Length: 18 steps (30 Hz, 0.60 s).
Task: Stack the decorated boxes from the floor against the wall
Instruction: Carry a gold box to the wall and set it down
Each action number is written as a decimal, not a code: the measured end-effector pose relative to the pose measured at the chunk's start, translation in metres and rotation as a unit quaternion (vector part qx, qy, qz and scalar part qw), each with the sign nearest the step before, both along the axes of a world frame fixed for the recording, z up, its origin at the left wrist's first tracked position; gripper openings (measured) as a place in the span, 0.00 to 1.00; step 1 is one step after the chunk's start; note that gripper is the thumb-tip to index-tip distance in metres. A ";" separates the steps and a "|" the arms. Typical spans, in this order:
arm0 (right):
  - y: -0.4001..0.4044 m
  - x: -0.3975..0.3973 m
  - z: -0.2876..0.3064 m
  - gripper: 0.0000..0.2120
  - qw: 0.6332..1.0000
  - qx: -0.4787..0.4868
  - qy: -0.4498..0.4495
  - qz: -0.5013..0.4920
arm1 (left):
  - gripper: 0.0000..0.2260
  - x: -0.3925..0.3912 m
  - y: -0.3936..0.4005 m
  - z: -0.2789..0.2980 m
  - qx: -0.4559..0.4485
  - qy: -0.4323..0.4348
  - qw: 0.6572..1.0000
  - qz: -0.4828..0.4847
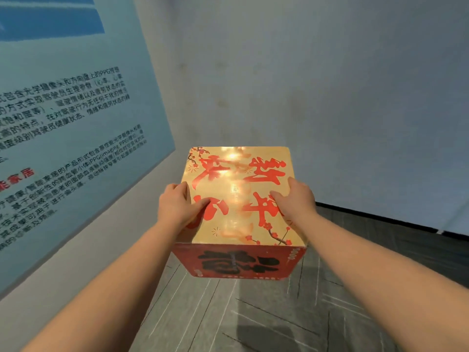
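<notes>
A decorated box (238,199) with a shiny gold top bearing red characters and a red front side with black characters is in the middle of the view, above the floor, close to the corner of two walls. My left hand (177,207) grips its left top edge, thumb lying on the gold top and fingers down the left side. My right hand (295,199) grips the right top edge the same way. Whatever is under the box is hidden by it.
A white wall (330,97) rises behind the box. On the left wall hangs a large blue poster (63,123) with printed text. Grey wood-pattern flooring (253,313) runs below, with a dark skirting strip (380,217) along the right wall.
</notes>
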State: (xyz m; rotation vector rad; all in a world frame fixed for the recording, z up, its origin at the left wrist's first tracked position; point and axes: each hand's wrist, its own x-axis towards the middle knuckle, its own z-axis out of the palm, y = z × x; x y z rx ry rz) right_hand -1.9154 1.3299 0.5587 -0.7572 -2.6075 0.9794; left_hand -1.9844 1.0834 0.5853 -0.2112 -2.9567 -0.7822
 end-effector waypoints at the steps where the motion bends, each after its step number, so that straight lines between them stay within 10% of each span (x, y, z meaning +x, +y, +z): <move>1: 0.003 -0.019 -0.003 0.22 1.000 -0.003 -0.002 -0.007 | 0.30 -0.024 0.003 -0.003 -0.001 -0.005 1.000 -0.004; 18: 0.034 -0.395 -0.056 0.18 0.999 -0.038 -0.028 0.017 | 0.29 -0.391 0.034 -0.045 -0.047 -0.042 0.998 0.000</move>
